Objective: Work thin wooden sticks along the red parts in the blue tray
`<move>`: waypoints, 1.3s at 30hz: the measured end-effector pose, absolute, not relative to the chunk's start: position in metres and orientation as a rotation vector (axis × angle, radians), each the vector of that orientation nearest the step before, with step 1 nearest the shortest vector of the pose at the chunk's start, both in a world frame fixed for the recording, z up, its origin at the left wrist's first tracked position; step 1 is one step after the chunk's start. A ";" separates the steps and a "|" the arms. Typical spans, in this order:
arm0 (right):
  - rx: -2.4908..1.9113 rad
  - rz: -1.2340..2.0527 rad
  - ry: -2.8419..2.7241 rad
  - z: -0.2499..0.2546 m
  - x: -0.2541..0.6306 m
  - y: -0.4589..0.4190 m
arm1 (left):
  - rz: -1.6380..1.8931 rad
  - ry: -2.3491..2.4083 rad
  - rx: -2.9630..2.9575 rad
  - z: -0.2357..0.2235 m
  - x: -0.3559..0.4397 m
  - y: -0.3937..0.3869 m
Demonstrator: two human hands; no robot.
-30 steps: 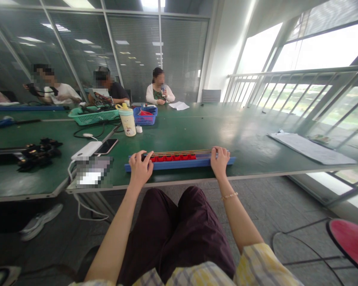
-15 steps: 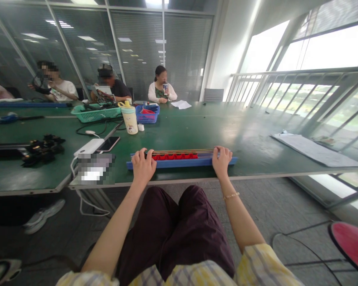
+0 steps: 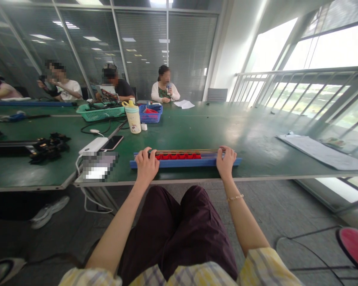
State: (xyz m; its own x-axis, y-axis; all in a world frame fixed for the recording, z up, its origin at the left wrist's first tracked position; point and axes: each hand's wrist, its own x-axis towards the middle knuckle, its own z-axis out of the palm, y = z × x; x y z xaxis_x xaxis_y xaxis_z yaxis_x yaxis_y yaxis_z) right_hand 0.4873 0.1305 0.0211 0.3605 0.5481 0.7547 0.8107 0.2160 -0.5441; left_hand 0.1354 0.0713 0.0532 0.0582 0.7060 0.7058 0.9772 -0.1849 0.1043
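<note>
A long blue tray (image 3: 209,161) lies along the near edge of the green table (image 3: 214,131). It carries a row of red pieces (image 3: 179,156) and thin rods (image 3: 191,151) running its length. My left hand (image 3: 146,166) rests on the tray's left end, fingers curled over it. My right hand (image 3: 226,161) sits on the tray's right part, fingertips pressed on the rod ends. Both arms reach forward over my lap.
A phone (image 3: 112,142), white power bank (image 3: 93,146) and cable lie to the left. A bottle (image 3: 134,119), blue basket (image 3: 150,115) and green basket (image 3: 100,112) stand further back. Papers (image 3: 322,151) lie at right. Several people sit at the far side. A red stool (image 3: 356,246) is at lower right.
Both hands stay on the tray's ends. The view has shifted slightly, and the left fingers have drawn in a little.
</note>
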 end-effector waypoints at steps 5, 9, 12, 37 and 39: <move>-1.424 -0.280 -1.320 0.020 0.488 0.130 | -0.924 -1.662 -1.968 0.052 0.135 0.072; -1.395 -0.284 -1.311 0.021 0.488 0.129 | -0.920 -1.655 -1.965 0.052 0.135 0.071; -1.400 -0.304 -1.313 0.022 0.487 0.128 | -0.924 -1.647 -1.972 0.053 0.135 0.071; -1.312 -0.290 -1.264 0.029 0.487 0.118 | -0.946 -1.705 -1.954 0.052 0.135 0.070; -1.306 -0.283 -1.264 0.029 0.487 0.118 | -0.943 -1.711 -1.949 0.052 0.135 0.069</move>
